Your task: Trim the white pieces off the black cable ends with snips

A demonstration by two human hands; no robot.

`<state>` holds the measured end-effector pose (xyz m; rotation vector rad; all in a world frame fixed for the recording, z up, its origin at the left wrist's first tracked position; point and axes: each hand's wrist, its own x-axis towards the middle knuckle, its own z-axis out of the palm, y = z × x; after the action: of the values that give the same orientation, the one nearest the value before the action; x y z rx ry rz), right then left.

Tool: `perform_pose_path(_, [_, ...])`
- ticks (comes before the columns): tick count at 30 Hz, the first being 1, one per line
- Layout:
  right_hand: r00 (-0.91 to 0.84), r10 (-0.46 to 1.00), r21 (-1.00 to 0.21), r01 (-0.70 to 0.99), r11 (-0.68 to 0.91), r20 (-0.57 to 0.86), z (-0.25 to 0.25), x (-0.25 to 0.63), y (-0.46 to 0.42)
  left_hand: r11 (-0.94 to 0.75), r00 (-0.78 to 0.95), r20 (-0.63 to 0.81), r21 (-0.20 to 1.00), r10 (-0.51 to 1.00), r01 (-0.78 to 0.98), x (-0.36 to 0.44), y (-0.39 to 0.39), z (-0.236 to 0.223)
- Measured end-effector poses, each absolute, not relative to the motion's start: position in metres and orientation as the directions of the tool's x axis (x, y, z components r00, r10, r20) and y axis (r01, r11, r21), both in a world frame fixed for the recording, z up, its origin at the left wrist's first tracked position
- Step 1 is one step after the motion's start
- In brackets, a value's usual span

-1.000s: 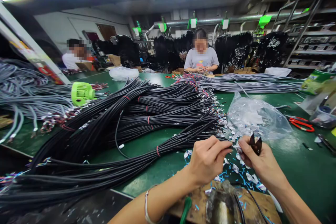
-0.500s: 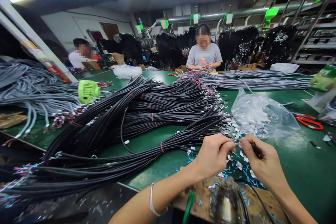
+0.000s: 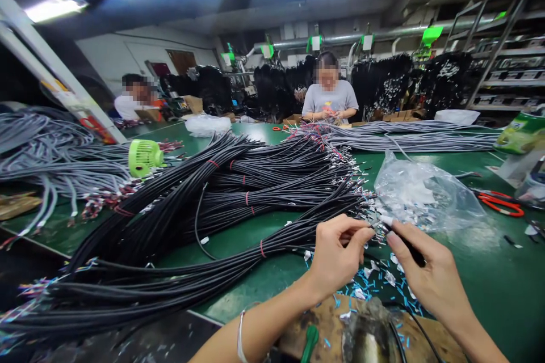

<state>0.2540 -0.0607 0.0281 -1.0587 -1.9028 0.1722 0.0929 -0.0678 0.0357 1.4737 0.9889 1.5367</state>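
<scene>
My left hand (image 3: 340,252) is closed in a pinch on the end of a black cable (image 3: 372,226), whose thin wires are too small to make out. Just to its right, my right hand (image 3: 430,266) curls around a dark slim tool (image 3: 416,252), mostly hidden in the palm. White wrapping covers its index fingertip (image 3: 386,220), close to the left fingertips. Bundles of black cables (image 3: 272,204), tied with red bands, lie to the left with their stripped ends near my hands. Blue and white scraps (image 3: 374,281) are scattered below.
A clear plastic bag (image 3: 426,193) with white bits lies beyond my right hand, beside red-handled scissors (image 3: 500,202). At the near edge stands a metal piece (image 3: 369,334) on a wooden board (image 3: 327,317). A green fan (image 3: 145,157) and grey cables (image 3: 417,135) lie farther off. A co-worker (image 3: 328,93) sits opposite.
My right hand has opened its pinch slightly, and its white-wrapped index finger now extends toward the left fingertips. My left hand has shifted slightly left. The camera view has tilted up a little.
</scene>
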Motion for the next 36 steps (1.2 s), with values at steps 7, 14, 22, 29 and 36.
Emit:
perform_pose_path(7, [-0.174, 0.761, -0.58, 0.549, 0.602, 0.625, 0.033, 0.251, -0.065, -0.407, -0.02, 0.407, 0.913, 0.913, 0.017, 0.092, -0.068, 0.034])
perform_pose_path(14, [-0.188, 0.727, -0.512, 0.595, 0.619, 0.66, 0.032, 0.252, -0.063, -0.451, -0.033, 0.452, 0.892, 0.891, 0.039, 0.093, -0.068, 0.03])
perform_pose_path(22, [-0.203, 0.679, -0.396, 0.681, 0.616, 0.706, 0.028, 0.253, -0.066, -0.28, 0.185, 0.27, 0.96, 0.945, 0.026, 0.084, -0.064, 0.042])
perform_pose_path(29, [-0.203, 0.649, -0.398, 0.646, 0.651, 0.733, 0.044, 0.272, -0.065, -0.458, 0.323, 0.384, 0.866, 0.865, 0.198, 0.071, -0.068, 0.059])
perform_pose_path(36, [-0.617, 0.333, 0.07, 0.535, 0.842, 0.714, 0.048, 0.274, -0.072, -0.716, 0.385, 0.687, 0.286, 0.617, 0.637, 0.07, -0.075, 0.054])
